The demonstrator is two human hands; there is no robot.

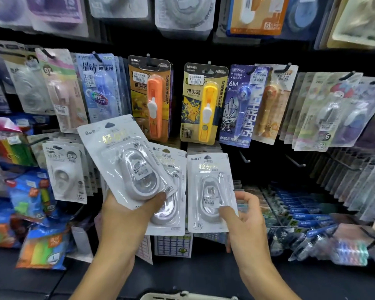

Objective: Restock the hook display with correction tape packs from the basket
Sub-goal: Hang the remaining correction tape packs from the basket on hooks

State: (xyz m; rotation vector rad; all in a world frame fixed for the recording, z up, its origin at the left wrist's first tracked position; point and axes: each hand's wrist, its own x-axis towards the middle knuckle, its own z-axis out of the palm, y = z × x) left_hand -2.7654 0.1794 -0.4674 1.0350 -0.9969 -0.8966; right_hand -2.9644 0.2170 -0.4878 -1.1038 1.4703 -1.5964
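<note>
While left hand (126, 215) clamps two white blister-carded correction tape packs (128, 161) and right hand (245, 215) pinches a third (209, 191) beside them, the fanned pair risks slipping.

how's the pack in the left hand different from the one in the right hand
The left-hand pack is tilted, its top leaning left, with another pack behind it; the right-hand pack is upright and single. The left hand grips its pack at the bottom edge, thumb on the front; the right hand pinches its pack at the lower right. Both are white blister packs with gold lettering.
</note>
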